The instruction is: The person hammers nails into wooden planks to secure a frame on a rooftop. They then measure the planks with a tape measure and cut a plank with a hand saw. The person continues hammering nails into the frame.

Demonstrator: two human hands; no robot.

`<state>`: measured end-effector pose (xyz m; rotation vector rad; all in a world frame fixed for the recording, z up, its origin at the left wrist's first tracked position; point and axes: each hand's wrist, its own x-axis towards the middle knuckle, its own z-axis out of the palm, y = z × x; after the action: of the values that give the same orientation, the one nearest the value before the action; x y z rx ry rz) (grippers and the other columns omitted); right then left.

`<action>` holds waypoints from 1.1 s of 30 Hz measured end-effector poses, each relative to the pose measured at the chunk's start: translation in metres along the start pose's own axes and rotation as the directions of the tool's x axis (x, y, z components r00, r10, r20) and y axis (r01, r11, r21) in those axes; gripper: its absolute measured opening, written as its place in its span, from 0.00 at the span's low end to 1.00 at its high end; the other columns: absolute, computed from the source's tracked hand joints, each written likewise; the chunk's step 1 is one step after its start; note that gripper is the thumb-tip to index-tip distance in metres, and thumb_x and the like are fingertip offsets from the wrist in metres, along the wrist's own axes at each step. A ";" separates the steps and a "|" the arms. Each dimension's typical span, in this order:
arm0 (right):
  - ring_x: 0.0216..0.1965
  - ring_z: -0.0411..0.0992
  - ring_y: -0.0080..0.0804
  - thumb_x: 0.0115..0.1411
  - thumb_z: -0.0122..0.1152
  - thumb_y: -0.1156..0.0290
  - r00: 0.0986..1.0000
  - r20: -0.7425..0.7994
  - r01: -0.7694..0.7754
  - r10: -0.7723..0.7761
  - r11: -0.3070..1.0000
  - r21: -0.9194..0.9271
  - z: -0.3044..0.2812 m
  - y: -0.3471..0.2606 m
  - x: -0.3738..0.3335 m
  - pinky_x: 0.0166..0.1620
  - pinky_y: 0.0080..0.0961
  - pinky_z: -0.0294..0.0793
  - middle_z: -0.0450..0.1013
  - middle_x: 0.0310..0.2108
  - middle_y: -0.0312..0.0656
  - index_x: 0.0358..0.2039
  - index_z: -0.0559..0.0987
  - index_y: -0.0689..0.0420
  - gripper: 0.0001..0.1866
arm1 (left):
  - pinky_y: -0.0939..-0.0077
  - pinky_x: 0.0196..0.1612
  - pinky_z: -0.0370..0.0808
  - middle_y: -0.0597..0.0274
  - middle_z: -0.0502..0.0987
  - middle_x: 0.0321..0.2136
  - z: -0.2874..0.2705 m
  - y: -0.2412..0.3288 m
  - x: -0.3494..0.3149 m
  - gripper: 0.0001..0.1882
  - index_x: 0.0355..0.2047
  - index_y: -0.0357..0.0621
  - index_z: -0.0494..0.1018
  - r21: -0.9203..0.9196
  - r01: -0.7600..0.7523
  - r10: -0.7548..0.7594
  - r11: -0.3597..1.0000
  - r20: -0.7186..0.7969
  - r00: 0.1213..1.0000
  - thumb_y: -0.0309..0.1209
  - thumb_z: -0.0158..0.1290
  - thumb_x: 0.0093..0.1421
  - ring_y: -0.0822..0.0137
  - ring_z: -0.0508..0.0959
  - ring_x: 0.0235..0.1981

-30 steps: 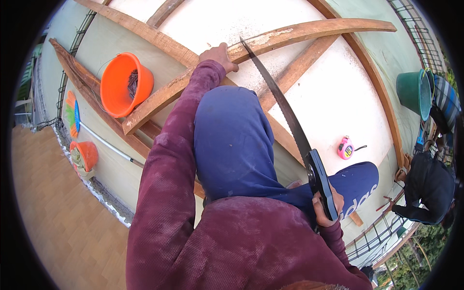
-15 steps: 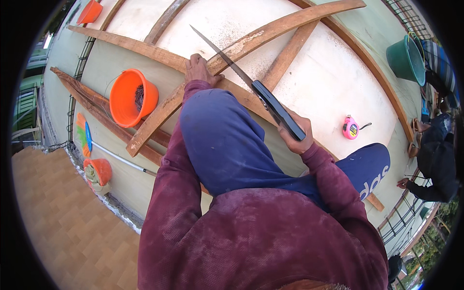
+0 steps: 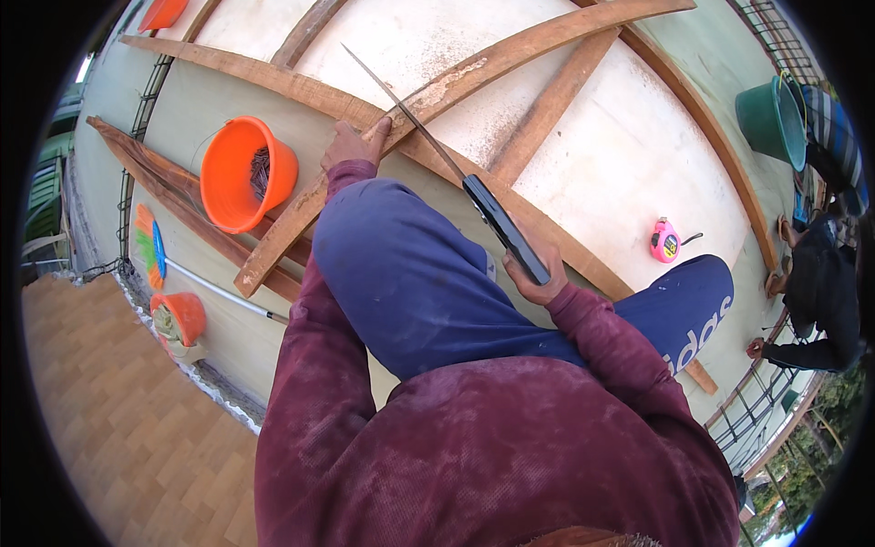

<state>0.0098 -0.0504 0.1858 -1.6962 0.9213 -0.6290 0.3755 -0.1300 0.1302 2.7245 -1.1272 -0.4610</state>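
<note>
My right hand [image 3: 538, 271] is wrapped round the dark handle of a handsaw [image 3: 497, 214]. The saw's thin blade slants up and left, across the top of a long diagonal wooden board [image 3: 478, 77]. Just below the blade, my left hand [image 3: 354, 148] grips this same board, its thumb lying along the wood and its other fingers over the left edge. The board rests across a second wooden beam [image 3: 301, 88] and runs down to the left past my raised knee. Whether the saw teeth have cut into the wood cannot be seen.
An orange bucket [image 3: 235, 187] of nails stands left of the board, beside loose planks [image 3: 173, 196]. A pink tape measure [image 3: 664, 241] lies on the white panel [image 3: 629, 173]. A broom [image 3: 214, 284] and a smaller orange bucket [image 3: 185, 313] are at left. Other people and a green bucket [image 3: 766, 118] are at right.
My left hand has shifted from the beam crossing down and left onto the diagonal board. The saw and my right hand have drawn a little back toward me and left.
</note>
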 end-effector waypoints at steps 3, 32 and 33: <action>0.38 0.79 0.30 0.53 0.58 0.80 0.994 0.028 -0.109 0.109 0.994 0.024 -0.006 -0.028 0.009 0.45 0.23 0.76 0.79 0.41 0.47 0.66 0.66 0.65 0.36 | 0.53 0.55 0.70 0.43 0.80 0.46 -0.013 0.010 0.002 0.50 0.46 0.40 0.80 0.132 0.097 -0.119 0.987 0.177 0.977 0.78 0.43 0.53 0.45 0.78 0.53; 0.27 0.71 0.25 0.52 0.57 0.80 0.984 0.083 -0.160 0.159 0.987 0.006 -0.022 0.000 0.050 0.36 0.22 0.74 0.75 0.28 0.41 0.49 0.77 0.62 0.21 | 0.55 0.49 0.76 0.46 0.83 0.42 -0.007 0.027 0.011 0.48 0.42 0.45 0.84 0.230 -0.013 -0.042 0.973 0.235 0.971 0.74 0.29 0.62 0.49 0.82 0.47; 0.29 0.69 0.21 0.53 0.59 0.79 0.993 0.052 -0.112 0.109 0.992 0.060 -0.008 0.011 0.064 0.35 0.22 0.72 0.72 0.28 0.39 0.39 0.78 0.64 0.11 | 0.54 0.49 0.76 0.45 0.83 0.42 -0.007 0.027 0.012 0.48 0.42 0.45 0.84 0.245 -0.021 -0.036 0.969 0.226 0.974 0.74 0.29 0.62 0.48 0.82 0.47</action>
<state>0.0368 -0.1095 0.1753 -1.5866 0.9441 -0.5353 0.3680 -0.1579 0.1409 2.9477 -1.3104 -0.6954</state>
